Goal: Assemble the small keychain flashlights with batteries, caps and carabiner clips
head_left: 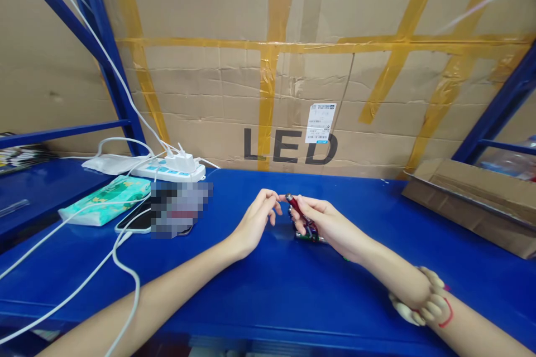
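Observation:
Near the middle of the blue shelf, my right hand [322, 220] is wrapped round a slim dark red lighter-like stick [296, 206] with a silvery end, tilted up to the left. Several dark, shiny small items [310, 237] with bits of green and red lie beneath that hand, partly hidden by its fingers. Just to the left, my left hand [256, 223] has its fingers curled and slightly apart, holding nothing. Its fingertips are close to the silvery end of the stick; whether they touch it is too small to tell.
On the left are a white power strip [167, 169] with plugs, loose white cables [136, 284], a green tissue pack [106, 199] and a phone [134, 220]. An open cardboard box [469, 203] sits at right; large cardboard [209, 78] stands behind.

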Tool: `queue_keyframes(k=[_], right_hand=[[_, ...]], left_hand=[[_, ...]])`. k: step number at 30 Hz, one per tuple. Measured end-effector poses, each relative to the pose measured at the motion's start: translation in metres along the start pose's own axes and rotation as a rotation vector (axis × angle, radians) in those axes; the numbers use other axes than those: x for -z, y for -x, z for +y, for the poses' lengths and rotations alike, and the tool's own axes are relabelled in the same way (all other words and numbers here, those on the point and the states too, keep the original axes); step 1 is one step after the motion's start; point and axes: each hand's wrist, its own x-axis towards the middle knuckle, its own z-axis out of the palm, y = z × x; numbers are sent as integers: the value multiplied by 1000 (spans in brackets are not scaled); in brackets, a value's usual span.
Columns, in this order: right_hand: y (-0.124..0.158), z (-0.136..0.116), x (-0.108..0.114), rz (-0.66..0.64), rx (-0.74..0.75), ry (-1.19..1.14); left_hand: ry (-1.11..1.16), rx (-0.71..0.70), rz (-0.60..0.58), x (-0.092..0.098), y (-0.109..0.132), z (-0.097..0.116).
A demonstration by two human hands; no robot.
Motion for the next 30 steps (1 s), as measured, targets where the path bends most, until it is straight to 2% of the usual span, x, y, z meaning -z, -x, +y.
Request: queue_keyframes(k=[7,13,30], right_hand=[[5,-2,-4,-48,-76,54],[3,-1,-4,-29,-105,272],[2,0,-2,-27,64,412]], left_hand=[[51,13,-54,0,2,0],[22,-198,-59,2,7,9],[-40,-184,-84,5,6,6]])
